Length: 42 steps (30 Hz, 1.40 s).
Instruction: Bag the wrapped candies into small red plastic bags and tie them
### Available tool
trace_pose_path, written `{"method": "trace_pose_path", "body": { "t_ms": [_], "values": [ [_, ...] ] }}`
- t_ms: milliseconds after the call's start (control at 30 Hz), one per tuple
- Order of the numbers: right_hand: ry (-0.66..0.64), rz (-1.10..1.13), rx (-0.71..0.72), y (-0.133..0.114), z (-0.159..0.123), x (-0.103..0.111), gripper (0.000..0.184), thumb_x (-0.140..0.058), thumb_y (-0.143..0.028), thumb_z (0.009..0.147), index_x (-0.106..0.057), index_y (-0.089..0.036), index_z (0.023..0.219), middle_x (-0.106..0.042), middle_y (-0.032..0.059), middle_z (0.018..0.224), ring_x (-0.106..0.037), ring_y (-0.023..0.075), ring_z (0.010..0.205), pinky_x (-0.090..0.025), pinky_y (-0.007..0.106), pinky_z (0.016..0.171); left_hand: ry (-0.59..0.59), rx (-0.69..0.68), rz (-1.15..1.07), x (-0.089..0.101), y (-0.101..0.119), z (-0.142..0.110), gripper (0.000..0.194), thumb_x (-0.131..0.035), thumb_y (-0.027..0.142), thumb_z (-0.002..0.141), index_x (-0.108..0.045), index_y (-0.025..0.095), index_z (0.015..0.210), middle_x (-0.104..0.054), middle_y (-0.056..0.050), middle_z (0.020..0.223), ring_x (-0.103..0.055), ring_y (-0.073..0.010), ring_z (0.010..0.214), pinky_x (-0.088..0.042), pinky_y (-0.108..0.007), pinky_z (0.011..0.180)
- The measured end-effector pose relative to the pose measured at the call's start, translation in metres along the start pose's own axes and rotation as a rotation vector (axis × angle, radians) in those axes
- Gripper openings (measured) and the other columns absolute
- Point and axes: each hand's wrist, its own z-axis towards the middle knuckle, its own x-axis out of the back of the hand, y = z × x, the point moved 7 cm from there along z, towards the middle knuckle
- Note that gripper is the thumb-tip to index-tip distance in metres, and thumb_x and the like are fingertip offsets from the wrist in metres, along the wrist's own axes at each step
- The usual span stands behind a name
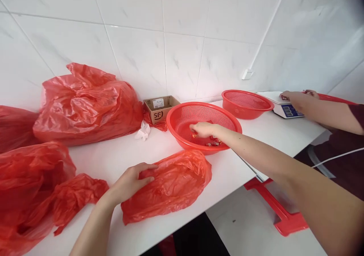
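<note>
My right hand (203, 129) reaches into a red plastic colander (204, 149), its fingers pinched at a small red-and-orange wrapped piece (194, 135). Several similar small wrapped pieces (215, 143) lie on the colander's bottom beside the hand, partly hidden by my forearm. In front of the colander a red plastic bag (170, 184) is spread on the white table, its mouth loose. At the bag's left edge rests my left hand (133, 182), thumb and fingers apart and touching the plastic.
Large red bags (91, 104) stand at left, with a crumpled one (76, 195) nearer. A cardboard box (160, 110) and a white tissue (143, 131) sit by the wall. At right are another colander (247, 110), a scale (287, 108), a co-worker's hands (295, 98) and a red stool (287, 218).
</note>
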Motion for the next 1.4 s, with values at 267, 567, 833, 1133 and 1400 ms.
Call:
{"method": "trace_pose_path", "body": {
  "t_ms": [267, 567, 833, 1133, 1400],
  "values": [
    [-0.191, 0.891, 0.393, -0.106, -0.069, -0.012, 0.019, -0.057, -0.038, 0.091, -0.055, -0.019, 0.096, -0.072, 0.0049, 0.091, -0.069, 0.0132, 0.068, -0.055, 0.025, 0.062, -0.064, 0.13, -0.2, 0.004, -0.013, -0.005, 0.047, -0.055, 0.046, 0.085, -0.064, 0.023, 0.125, -0.073, -0.005, 0.101, -0.067, -0.0272, 0.095, -0.05, -0.038, 0.086],
    [-0.235, 0.756, 0.277, -0.112, -0.095, -0.063, 0.047, -0.052, -0.036, 0.095, -0.046, -0.026, 0.14, -0.073, 0.0021, 0.088, -0.07, 0.0138, 0.07, -0.055, 0.025, 0.061, -0.001, 0.107, -0.204, 0.004, -0.028, 0.0, 0.049, -0.061, 0.039, 0.08, -0.064, 0.027, 0.127, -0.064, -0.005, 0.132, -0.061, -0.0299, 0.116, -0.048, -0.041, 0.098],
    [0.185, 0.278, 0.072, 0.003, -0.008, 0.017, 0.036, -0.054, -0.035, 0.093, -0.059, -0.023, 0.126, -0.07, 0.0078, 0.11, -0.067, 0.0209, 0.096, -0.053, 0.034, 0.084, -0.035, 0.049, -0.157, 0.0, -0.024, 0.003, 0.049, -0.06, 0.04, 0.083, -0.06, 0.03, 0.13, -0.057, -0.001, 0.141, -0.051, -0.028, 0.13, -0.037, -0.041, 0.111],
    [-0.187, -0.31, 0.005, 0.061, 0.048, -0.03, 0.041, -0.063, -0.023, 0.084, -0.062, -0.022, 0.125, -0.068, 0.0134, 0.113, -0.064, 0.0269, 0.097, -0.044, 0.033, 0.077, 0.063, -0.012, -0.148, 0.012, -0.017, 0.002, 0.047, -0.06, 0.05, 0.084, -0.06, 0.035, 0.129, -0.054, -0.003, 0.142, -0.049, -0.0289, 0.131, -0.039, -0.04, 0.109],
    [0.086, -0.162, 0.114, 0.0, 0.023, 0.013, 0.023, -0.058, -0.037, 0.089, -0.065, -0.019, 0.101, -0.069, 0.0079, 0.097, -0.063, 0.0226, 0.089, -0.042, 0.03, 0.071, 0.236, -0.011, -0.368, 0.027, -0.014, -0.004, 0.041, -0.064, 0.048, 0.083, -0.065, 0.03, 0.12, -0.059, -0.006, 0.13, -0.056, -0.0247, 0.117, -0.046, -0.035, 0.1]
  ]
}}
